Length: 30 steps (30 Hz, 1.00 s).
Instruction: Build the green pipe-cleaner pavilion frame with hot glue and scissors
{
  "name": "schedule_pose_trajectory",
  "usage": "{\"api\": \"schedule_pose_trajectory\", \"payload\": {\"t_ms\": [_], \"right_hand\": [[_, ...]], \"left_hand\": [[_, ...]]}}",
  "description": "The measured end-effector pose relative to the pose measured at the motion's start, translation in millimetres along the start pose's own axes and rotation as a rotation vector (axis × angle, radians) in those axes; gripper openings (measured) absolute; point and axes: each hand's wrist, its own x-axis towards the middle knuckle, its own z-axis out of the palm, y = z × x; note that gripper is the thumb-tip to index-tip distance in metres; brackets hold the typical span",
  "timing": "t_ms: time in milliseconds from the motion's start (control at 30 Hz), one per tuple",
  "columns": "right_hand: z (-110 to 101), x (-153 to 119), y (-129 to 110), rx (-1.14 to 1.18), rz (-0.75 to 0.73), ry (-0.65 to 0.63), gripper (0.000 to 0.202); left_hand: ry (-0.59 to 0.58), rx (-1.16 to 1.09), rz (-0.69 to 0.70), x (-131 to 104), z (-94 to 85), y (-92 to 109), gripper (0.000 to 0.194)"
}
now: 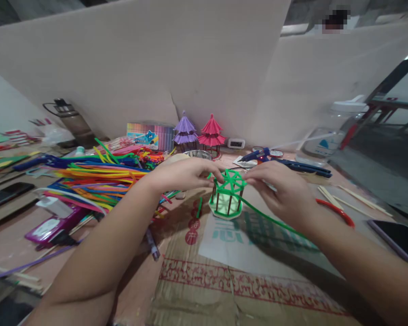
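Two bare hands meet over a small green-and-brown frame. Nearest the wearer lies a flat piece of cardboard (183, 299) with a red printed border. On it rests a translucent bag (224, 249) bearing blue-green lettering. The frame (228, 194) stands upright at the far end of the cardboard: pale base, brown posts, green spoked top.

Left hand (187, 174): fingers bent, tips at the left edge of the top; whether they close on it cannot be told. Right hand (275, 183): thumb and forefinger nearly together at the right edge; anything between them cannot be made out. A green strip (261, 213) runs from the front of the top, rightward beneath the right hand.

To the right lies a phone (399, 242); to the left, a heap of coloured strips (98, 174). Beyond the right hand are a blue glue gun (258, 156) and a clear jug (321, 142). Farther back, a purple-roofed model (184, 129) and a red-roofed model (211, 131) stand side by side, right of a marker set (149, 136), before a pale panel (207, 59).
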Motion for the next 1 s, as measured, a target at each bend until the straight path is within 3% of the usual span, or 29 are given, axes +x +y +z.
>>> {"api": "schedule_pose_trajectory", "payload": {"t_ms": [167,333,533,700,800,900,1000], "right_hand": [[-14,1,24,-0.075,0.194,-0.048,0.019],[-27,7,16,-0.035,0.228,-0.024,0.024],[-38,12,6,-0.049,0.161,-0.145,0.029],[-47,14,-5,-0.031,0.136,-0.065,0.023],[-54,18,-14,-0.077,0.201,-0.111,0.025],[-56,20,-17,-0.068,0.222,-0.195,0.024],[-52,19,-14,-0.027,0.221,-0.192,0.025]], "left_hand": [[0.245,-0.118,-0.182,3,-2.2,6,0.019],[0.453,-0.175,-0.209,6,-0.3,11,0.015],[0.453,-0.103,-0.169,6,-2.0,23,0.02],[0.491,0.003,-0.15,7,-2.0,30,0.036],[0.467,0.005,-0.214,8,-1.1,28,0.04],[0.47,-0.049,-0.207,8,0.4,23,0.03],[0.484,-0.089,-0.202,7,1.3,22,0.021]]}}
